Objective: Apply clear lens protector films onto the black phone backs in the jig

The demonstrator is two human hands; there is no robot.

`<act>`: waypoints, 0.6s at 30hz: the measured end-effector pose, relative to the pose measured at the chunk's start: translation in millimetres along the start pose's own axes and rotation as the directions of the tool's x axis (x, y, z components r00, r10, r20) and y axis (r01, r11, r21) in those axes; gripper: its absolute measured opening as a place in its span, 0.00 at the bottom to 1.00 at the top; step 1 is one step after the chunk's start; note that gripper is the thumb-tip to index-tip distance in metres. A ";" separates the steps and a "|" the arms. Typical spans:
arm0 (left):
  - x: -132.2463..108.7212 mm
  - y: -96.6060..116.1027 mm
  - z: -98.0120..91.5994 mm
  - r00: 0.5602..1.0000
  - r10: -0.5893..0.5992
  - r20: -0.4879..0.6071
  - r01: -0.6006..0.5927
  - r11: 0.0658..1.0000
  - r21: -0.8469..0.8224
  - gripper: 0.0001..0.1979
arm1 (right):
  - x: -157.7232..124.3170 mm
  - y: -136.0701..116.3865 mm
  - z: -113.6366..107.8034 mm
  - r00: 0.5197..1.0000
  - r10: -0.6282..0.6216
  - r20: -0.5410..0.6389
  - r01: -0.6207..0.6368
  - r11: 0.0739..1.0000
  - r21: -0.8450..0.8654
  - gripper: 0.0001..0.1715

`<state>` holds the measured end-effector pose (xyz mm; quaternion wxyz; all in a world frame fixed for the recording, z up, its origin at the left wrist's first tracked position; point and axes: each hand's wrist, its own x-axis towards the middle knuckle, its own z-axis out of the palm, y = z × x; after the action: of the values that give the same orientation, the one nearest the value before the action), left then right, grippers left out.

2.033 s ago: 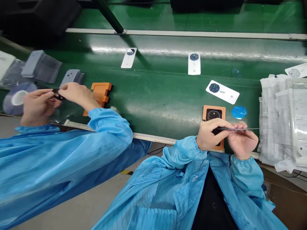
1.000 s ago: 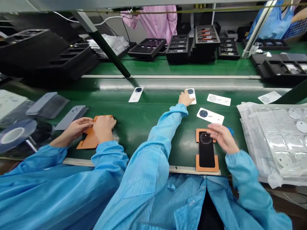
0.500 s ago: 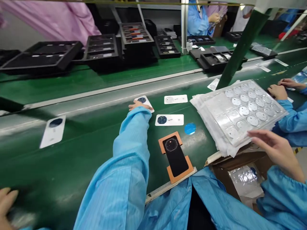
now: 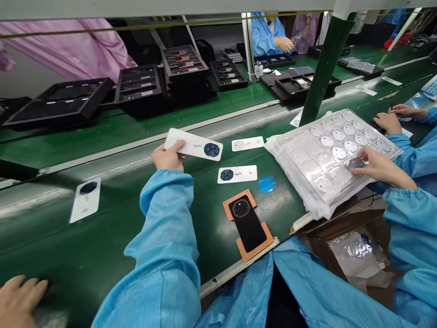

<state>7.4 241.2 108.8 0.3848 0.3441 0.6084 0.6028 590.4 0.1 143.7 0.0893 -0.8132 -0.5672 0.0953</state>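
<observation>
My left hand grips one end of a white phone-back-shaped panel, which is raised and tilted; a dark blue camera-shaped disc is at its free end. My right hand pinches a round, greyish disc over the clear plastic tray, which holds rows of similar silvery discs. Between my hands, a white panel with a dark disc and a white panel with a pale disc lie flat. Nearer me, a black phone-shaped piece sits in an orange holder.
A blue round film lies beside the panels. Farther left is another white panel. Other people's hands show at lower left and far right. A green post rises behind the tray. An open box holds plastic below it.
My left hand has lifted the white panel off the green surface and drawn it leftward. My right hand has moved from the tray's near edge onto its discs and taken hold of one.
</observation>
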 end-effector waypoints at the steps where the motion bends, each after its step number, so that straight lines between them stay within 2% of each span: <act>1: -9.7 3.2 -12.1 1.000 0.003 0.002 -0.003 0.998 -0.067 0.05 | -9.0 -6.0 -2.0 0.999 0.015 -0.046 -0.015 1.000 0.010 0.24; 3: -34.6 7.2 -38.4 0.999 -0.047 0.025 0.051 0.977 -0.207 0.06 | -33.7 -27.2 -3.7 0.989 0.011 -0.146 0.010 0.990 0.141 0.20; 5: -68.0 7.2 -60.7 0.986 -0.148 0.081 0.169 0.894 -0.414 0.11 | -60.6 -60.9 1.0 0.980 -0.065 -0.186 0.132 0.918 0.375 0.22; 7: -108.0 2.2 -72.8 0.953 -0.265 0.148 0.299 0.738 -0.604 0.17 | -80.1 -103.4 16.9 0.965 -0.228 -0.129 0.261 0.793 0.551 0.27; 9: -148.5 -8.4 -75.0 0.909 -0.366 0.201 0.404 0.650 -0.644 0.17 | -87.9 -149.8 47.2 0.906 -0.412 -0.098 0.378 0.681 0.627 0.28; 11: -182.0 -22.4 -74.2 0.854 -0.458 0.248 0.504 0.610 -0.612 0.16 | -86.9 -194.7 90.2 0.824 -0.542 -0.166 0.523 0.612 0.594 0.20; 13: -204.4 -34.5 -78.9 0.833 -0.498 0.240 0.524 0.573 -0.630 0.15 | -82.9 -232.3 137.4 0.741 -0.615 -0.269 0.656 0.577 0.486 0.13; 16: -219.9 -43.3 -100.1 0.859 -0.490 0.149 0.433 0.538 -0.724 0.18 | -80.7 -264.6 194.0 0.627 -0.712 -0.315 0.774 0.526 0.352 0.15; 18: -224.3 -45.0 -116.5 0.876 -0.475 0.088 0.367 0.534 -0.762 0.20 | -83.0 -270.4 214.8 0.551 -0.779 -0.300 0.831 0.481 0.279 0.14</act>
<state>11.2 -13.0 73.1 0.5858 -0.0460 0.3870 0.7106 262.4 22.2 9.2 0.3204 -0.4201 -0.8433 0.0986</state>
